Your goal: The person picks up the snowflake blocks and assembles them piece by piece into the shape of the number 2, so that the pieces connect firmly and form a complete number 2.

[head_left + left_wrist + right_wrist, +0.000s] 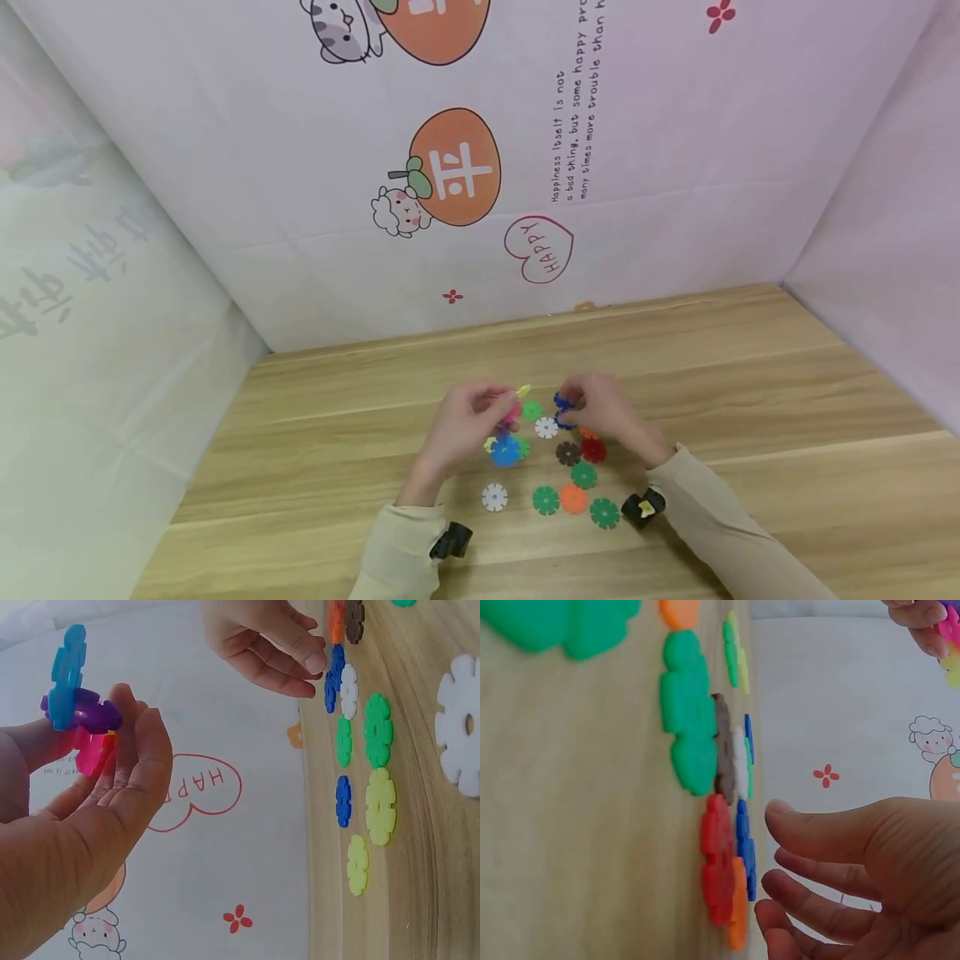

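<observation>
In the head view the left hand (467,418) pinches a small cluster of joined discs (505,451) raised above the wooden tabletop (300,467), while the right hand (606,408) is over two dark blue discs (559,402) on the far side of the loose pieces. Wood stretches wide to either side of the hands, giving sideways room; beyond it the wall cloth (300,167) rises at the table's back edge. The left wrist view shows the cluster between thumb and fingers: a light blue disc (67,679) stands up from a purple disc (88,712), with a pink disc (91,752) below. They look like light, stiff, smooth plastic, hard to break, though the slotted joints could probably twist loose, so a pinch on a disc's flat faces near a joint seems best. In the right wrist view the right hand's fingers are parted and grasp nothing, the thumb just beside the dark blue discs. Those lie flat and thin next to a red disc (717,859) and an orange disc (737,907), so a notched rim likely offers the better hold, with neighbours crowding one side.
</observation>
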Motion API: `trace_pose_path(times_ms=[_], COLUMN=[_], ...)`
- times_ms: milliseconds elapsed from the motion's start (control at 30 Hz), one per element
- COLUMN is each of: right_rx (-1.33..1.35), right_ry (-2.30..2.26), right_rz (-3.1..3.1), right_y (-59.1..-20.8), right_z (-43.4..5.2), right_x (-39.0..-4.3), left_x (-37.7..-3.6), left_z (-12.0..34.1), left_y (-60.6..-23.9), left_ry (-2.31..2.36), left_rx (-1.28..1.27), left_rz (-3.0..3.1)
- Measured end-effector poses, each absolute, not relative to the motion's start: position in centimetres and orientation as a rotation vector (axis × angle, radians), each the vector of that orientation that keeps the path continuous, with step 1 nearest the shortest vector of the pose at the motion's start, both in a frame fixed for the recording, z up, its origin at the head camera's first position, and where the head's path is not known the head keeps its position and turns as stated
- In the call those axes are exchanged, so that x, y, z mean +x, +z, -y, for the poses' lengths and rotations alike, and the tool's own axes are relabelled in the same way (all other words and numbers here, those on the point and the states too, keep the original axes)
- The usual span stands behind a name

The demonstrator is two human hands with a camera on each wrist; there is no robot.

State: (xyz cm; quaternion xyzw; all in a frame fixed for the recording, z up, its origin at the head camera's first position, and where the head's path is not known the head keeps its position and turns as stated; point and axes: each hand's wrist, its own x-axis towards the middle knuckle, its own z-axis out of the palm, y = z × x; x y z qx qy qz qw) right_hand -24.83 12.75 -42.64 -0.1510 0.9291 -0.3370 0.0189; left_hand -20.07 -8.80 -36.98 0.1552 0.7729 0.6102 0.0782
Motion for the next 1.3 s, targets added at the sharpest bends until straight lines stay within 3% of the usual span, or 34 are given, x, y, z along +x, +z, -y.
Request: trace_pose_path(times_ms=[433,767,1300], right_rx=[-0.383,-0.399,-0.435], right_ry=[-0.942,-0.899,-0.912], right_rz=[-2.869,-2.879,-2.830], right_y=[-42.7,-42.6,-42.5], right_z=[-12.7,-12.7,-12.8], right_x=[-24.5,-24.6,-24.5], left_x=[-19.0,-20.2,-20.1], left_z=[8.5,8.7,8.9], left_y=[-35.1,-37.1,-37.1], left_ry=[1.867,1.908,1.867], left_rx=[0.389,0.414,0.495], left_rz=[-2.273,-2.248,-2.204])
